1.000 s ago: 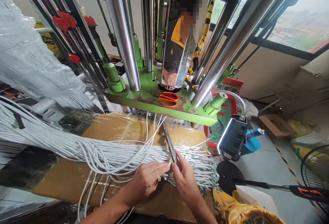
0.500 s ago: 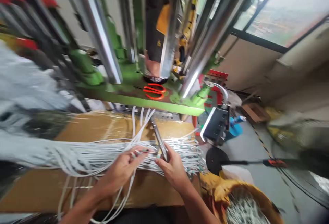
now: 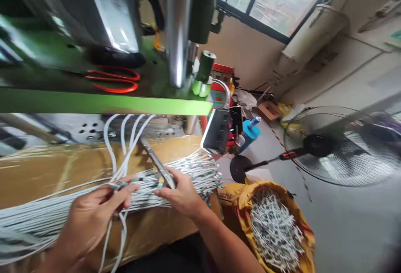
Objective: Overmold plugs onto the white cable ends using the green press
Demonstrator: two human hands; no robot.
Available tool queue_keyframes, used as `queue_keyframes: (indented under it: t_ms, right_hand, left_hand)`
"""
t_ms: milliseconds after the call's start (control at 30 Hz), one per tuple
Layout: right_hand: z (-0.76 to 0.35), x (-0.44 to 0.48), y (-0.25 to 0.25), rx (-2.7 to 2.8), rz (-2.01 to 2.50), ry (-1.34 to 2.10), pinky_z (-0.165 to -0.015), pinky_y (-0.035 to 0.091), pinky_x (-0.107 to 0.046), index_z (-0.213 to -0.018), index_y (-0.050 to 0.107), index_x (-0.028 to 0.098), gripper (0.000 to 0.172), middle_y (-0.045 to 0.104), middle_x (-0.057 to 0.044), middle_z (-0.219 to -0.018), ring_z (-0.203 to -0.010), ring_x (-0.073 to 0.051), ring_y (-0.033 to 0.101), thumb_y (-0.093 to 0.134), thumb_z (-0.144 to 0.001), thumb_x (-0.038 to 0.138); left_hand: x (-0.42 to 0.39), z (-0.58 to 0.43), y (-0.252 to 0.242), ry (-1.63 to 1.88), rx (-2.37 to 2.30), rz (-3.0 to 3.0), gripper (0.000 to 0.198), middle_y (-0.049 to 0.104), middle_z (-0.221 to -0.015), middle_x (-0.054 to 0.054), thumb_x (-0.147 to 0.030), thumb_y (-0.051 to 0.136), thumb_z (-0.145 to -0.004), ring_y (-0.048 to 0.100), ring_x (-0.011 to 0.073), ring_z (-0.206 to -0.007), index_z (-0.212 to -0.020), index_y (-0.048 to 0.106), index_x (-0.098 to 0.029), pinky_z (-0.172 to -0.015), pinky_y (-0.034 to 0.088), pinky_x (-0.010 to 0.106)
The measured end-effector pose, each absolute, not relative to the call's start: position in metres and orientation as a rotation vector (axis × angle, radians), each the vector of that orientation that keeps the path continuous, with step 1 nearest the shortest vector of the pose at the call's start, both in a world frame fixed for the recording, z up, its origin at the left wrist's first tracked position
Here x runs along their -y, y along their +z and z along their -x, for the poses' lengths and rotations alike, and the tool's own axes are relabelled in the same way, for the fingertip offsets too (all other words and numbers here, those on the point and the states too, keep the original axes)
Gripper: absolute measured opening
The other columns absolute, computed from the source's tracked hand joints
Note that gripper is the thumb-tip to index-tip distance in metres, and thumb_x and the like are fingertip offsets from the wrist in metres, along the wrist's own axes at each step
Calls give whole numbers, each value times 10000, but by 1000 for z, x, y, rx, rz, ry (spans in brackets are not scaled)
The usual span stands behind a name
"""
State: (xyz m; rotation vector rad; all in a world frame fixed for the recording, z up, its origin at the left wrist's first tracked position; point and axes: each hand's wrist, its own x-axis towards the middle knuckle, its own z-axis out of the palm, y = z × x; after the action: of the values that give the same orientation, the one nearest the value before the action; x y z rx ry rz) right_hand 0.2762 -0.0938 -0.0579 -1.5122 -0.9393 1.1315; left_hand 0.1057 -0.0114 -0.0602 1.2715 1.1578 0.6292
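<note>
Several white cables (image 3: 123, 162) run down from under the green machine plate (image 3: 150, 105) to my left hand (image 3: 90, 214). Its thumb and fingers are closed on them, near short green-tipped ends. In my right hand (image 3: 181, 193) is a long, slim metal tool (image 3: 156, 160), angled up and left toward the machine; its exact kind is unclear. A small yellowish piece shows by my right thumb. Beneath both hands lies a thick bundle of white cables (image 3: 46, 212), its green-marked ends (image 3: 200, 168) fanned out to the right of my right hand.
Red-handled scissors (image 3: 114, 80) rest on the machine plate. A lamp (image 3: 216, 131) stands at its right end. Brown cardboard (image 3: 28, 173) lies under the bundle. On the floor are a yellow sack (image 3: 242, 204) of white scraps, a fan (image 3: 318, 145) and a blue container (image 3: 250, 133).
The view has swung right and closer, shifting the machine and hands leftward in the picture. Both hands keep their hold, and my left hand sits a little farther from the right.
</note>
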Motion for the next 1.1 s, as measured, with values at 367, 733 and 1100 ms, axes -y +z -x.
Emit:
queue_keyframes:
  t_ms: [367, 733, 1100]
  right_hand:
    - [-279, 92, -69, 857, 1354, 1321, -564, 302, -222, -1254, 538, 199, 522, 503, 42, -726, -601, -100, 326, 669, -765, 330]
    - [-280, 88, -68, 909, 1419, 1258, -648, 361, -236, -1234, 557, 173, 508, 519, 36, -752, -634, -106, 367, 661, -749, 278]
    - [-279, 91, -69, 733, 1367, 1422, -395, 198, -185, -1254, 535, 218, 537, 366, 93, -594, -444, -45, 231, 689, -760, 358]
  left_hand:
    - [-6, -124, -52, 483, -882, -1789, 155, 741, -862, 28, -261, 606, -828, 665, 198, -812, -842, 752, -212, -744, 486, 262]
    - [-11, -119, -77, 730, -523, -2455, 338, 716, -998, 47, -35, 459, -842, 637, 208, -897, -1060, 663, -192, -825, 508, 354]
    - [-5, -123, -78, 862, -1110, -1493, 223, 664, -770, 2, -377, 638, -816, 658, 165, -721, -887, 579, -174, -702, 519, 253]
